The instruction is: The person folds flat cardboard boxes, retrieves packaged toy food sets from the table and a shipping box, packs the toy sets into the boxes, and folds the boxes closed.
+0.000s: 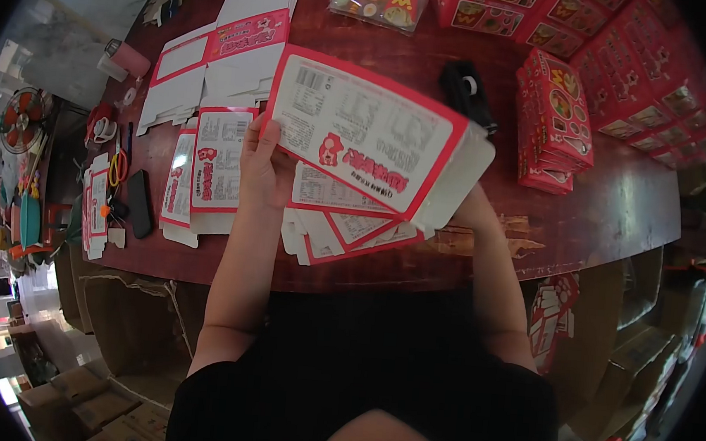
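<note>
A red and white printed carton (360,130) is held up above the table, tilted, its back panel facing up and pale flaps showing at its right end. My left hand (266,164) grips its left edge, thumb on the printed face. At the right end, my right hand (471,212) is partly behind the flaps, so its fingers are hidden. Under the carton lie several flat cartons (352,233) on the dark red table (241,271). More flat cartons (221,156) are stacked beside my left hand.
Filled red boxes (553,116) stand stacked at the right, before larger wrapped packs (647,69). A black tape dispenser (468,93) sits behind the carton. At the left are scissors (117,167), a black phone-like object (140,202) and a pink bottle (128,59). Cardboard boxes (134,319) stand below.
</note>
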`<state>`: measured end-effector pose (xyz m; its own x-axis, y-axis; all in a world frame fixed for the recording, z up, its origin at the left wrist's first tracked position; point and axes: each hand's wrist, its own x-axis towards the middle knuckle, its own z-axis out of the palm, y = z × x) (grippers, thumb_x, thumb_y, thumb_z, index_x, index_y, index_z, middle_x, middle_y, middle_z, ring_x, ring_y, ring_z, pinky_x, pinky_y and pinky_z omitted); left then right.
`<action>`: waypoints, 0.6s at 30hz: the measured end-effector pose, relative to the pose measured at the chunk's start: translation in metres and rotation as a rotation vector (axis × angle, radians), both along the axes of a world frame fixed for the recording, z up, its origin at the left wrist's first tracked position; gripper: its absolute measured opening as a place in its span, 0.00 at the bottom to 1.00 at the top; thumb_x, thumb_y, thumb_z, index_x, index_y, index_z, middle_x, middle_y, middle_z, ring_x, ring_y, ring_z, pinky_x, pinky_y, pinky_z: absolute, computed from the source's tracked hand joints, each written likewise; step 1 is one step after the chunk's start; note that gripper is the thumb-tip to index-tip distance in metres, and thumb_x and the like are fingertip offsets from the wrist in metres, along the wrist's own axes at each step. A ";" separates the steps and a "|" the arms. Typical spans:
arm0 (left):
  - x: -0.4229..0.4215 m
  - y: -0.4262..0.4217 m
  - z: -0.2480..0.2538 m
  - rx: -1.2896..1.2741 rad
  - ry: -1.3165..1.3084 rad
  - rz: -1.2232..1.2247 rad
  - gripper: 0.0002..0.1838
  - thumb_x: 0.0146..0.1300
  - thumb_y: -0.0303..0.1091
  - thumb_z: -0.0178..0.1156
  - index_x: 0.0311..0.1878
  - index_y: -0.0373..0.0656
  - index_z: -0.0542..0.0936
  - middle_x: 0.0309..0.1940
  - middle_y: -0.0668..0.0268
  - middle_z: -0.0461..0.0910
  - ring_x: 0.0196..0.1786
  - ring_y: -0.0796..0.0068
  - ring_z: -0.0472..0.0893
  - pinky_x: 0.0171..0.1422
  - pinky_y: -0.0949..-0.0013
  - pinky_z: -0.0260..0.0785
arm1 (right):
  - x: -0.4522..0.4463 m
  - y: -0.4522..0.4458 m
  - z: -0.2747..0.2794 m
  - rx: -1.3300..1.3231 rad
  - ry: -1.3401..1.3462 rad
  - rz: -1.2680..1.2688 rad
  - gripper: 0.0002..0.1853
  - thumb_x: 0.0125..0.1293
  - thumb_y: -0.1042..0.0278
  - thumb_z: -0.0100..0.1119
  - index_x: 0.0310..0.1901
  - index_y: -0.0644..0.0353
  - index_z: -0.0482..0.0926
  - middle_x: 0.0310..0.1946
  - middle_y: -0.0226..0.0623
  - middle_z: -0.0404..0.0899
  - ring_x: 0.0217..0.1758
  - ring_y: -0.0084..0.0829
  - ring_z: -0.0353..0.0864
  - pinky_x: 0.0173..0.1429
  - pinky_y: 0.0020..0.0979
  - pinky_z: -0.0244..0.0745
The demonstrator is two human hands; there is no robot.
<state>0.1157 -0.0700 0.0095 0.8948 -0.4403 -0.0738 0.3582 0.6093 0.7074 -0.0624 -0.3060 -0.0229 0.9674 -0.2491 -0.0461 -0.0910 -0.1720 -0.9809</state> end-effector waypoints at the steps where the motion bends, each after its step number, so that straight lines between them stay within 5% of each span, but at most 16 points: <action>1: -0.005 -0.004 -0.001 -0.008 0.033 0.003 0.14 0.63 0.29 0.57 0.51 0.43 0.70 0.45 0.61 0.78 0.48 0.69 0.79 0.51 0.63 0.76 | -0.002 0.011 -0.004 0.055 -0.015 0.017 0.31 0.54 0.74 0.64 0.61 0.62 0.65 0.57 0.40 0.70 0.59 0.33 0.69 0.59 0.33 0.69; 3: -0.020 -0.012 -0.008 0.016 0.079 -0.004 0.20 0.63 0.28 0.58 0.56 0.44 0.65 0.50 0.60 0.75 0.50 0.67 0.78 0.53 0.62 0.75 | -0.003 0.031 -0.015 0.315 -0.134 -0.070 0.33 0.53 0.74 0.65 0.61 0.62 0.63 0.56 0.39 0.70 0.59 0.33 0.69 0.59 0.33 0.69; 5: -0.038 -0.018 -0.008 0.327 -0.044 -0.098 0.27 0.60 0.27 0.60 0.60 0.43 0.60 0.56 0.57 0.69 0.53 0.64 0.76 0.52 0.63 0.76 | -0.001 0.048 -0.030 0.705 -0.405 -0.240 0.31 0.55 0.74 0.63 0.61 0.60 0.63 0.55 0.39 0.70 0.58 0.33 0.70 0.60 0.34 0.69; 6: -0.044 -0.019 0.001 0.483 -0.135 -0.209 0.39 0.55 0.31 0.66 0.65 0.40 0.54 0.60 0.54 0.62 0.60 0.58 0.70 0.59 0.57 0.70 | 0.006 0.046 -0.022 0.983 -0.483 -0.365 0.28 0.57 0.75 0.62 0.60 0.61 0.64 0.55 0.40 0.70 0.57 0.33 0.71 0.59 0.35 0.70; 9: -0.034 -0.012 -0.002 0.972 -0.685 -0.049 0.51 0.51 0.43 0.70 0.68 0.37 0.46 0.62 0.51 0.61 0.67 0.55 0.60 0.66 0.51 0.59 | 0.008 0.025 0.018 0.865 -0.330 -0.358 0.23 0.57 0.78 0.59 0.56 0.65 0.68 0.48 0.42 0.76 0.49 0.34 0.78 0.53 0.35 0.75; 10: -0.030 -0.009 -0.004 0.821 -0.624 -0.089 0.56 0.49 0.53 0.70 0.70 0.36 0.45 0.65 0.49 0.58 0.71 0.57 0.54 0.71 0.53 0.50 | 0.008 0.020 0.023 0.832 -0.238 -0.287 0.23 0.55 0.78 0.60 0.54 0.66 0.70 0.46 0.42 0.78 0.47 0.33 0.79 0.50 0.34 0.77; 12: -0.020 -0.004 0.005 0.578 -0.482 -0.510 0.53 0.50 0.57 0.66 0.69 0.36 0.51 0.66 0.48 0.58 0.70 0.59 0.56 0.70 0.56 0.52 | 0.005 0.011 0.024 0.676 -0.034 -0.067 0.23 0.53 0.77 0.62 0.53 0.67 0.71 0.46 0.43 0.78 0.47 0.32 0.79 0.50 0.33 0.76; 13: -0.027 -0.005 0.018 0.492 -0.405 -0.649 0.42 0.52 0.52 0.67 0.63 0.34 0.64 0.59 0.50 0.69 0.63 0.60 0.68 0.65 0.62 0.61 | 0.006 0.012 0.024 0.638 0.022 -0.020 0.24 0.52 0.77 0.63 0.53 0.67 0.71 0.47 0.43 0.78 0.49 0.31 0.78 0.50 0.33 0.76; 15: -0.038 -0.011 0.018 0.708 -0.391 -0.686 0.35 0.54 0.47 0.67 0.58 0.33 0.69 0.50 0.52 0.76 0.54 0.64 0.75 0.57 0.65 0.67 | 0.008 0.021 0.024 0.616 0.077 -0.008 0.24 0.51 0.78 0.63 0.52 0.68 0.72 0.46 0.43 0.78 0.49 0.31 0.78 0.51 0.34 0.75; 18: -0.051 -0.020 -0.005 0.879 -0.430 -0.509 0.24 0.54 0.39 0.68 0.50 0.33 0.76 0.38 0.56 0.82 0.40 0.71 0.82 0.44 0.70 0.75 | 0.012 0.036 0.019 0.571 -0.074 -0.195 0.37 0.54 0.77 0.63 0.64 0.63 0.55 0.50 0.42 0.75 0.51 0.32 0.76 0.54 0.33 0.74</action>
